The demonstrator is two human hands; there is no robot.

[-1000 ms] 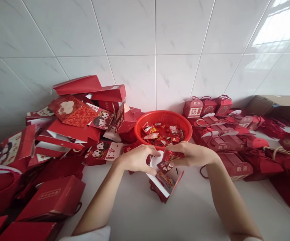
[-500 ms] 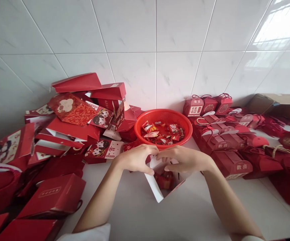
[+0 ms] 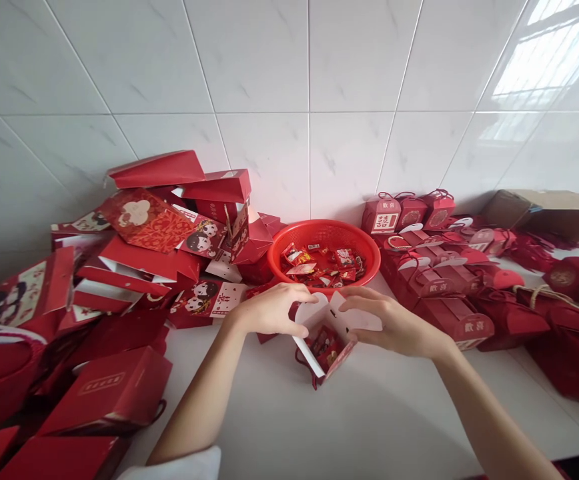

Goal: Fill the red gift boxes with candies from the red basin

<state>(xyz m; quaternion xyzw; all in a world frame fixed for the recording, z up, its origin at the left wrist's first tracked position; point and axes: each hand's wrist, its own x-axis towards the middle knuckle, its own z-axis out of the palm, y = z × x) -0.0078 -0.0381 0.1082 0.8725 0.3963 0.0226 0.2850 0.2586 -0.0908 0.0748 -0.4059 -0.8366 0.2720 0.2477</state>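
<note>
Between my hands an open red paper gift box (image 3: 348,355) stands on the white tabletop, its pale inner flaps spread upward. Several red-wrapped candies (image 3: 325,343) lie inside it. My left hand (image 3: 272,311) holds the left flap, thumb on the near side and fingers behind. A flap on the right is pinched between the thumb and fingers of my right hand (image 3: 394,325). Dark red cord shows at the box's lower left. Just behind the box sits a red plastic basket (image 3: 373,257) with wrapped candies in it.
Unfilled-looking red boxes and bags (image 3: 144,260) are heaped on the left. Rows of closed red gift boxes (image 3: 454,320) with cord handles occupy the right side. A brown cardboard carton (image 3: 544,213) stands at the far right, and a tiled wall (image 3: 259,60) rises behind.
My right hand has moved right and drawn the flap outward, so the box gapes wider and the candies show more clearly. My left hand stays on its flap. The view has shifted slightly.
</note>
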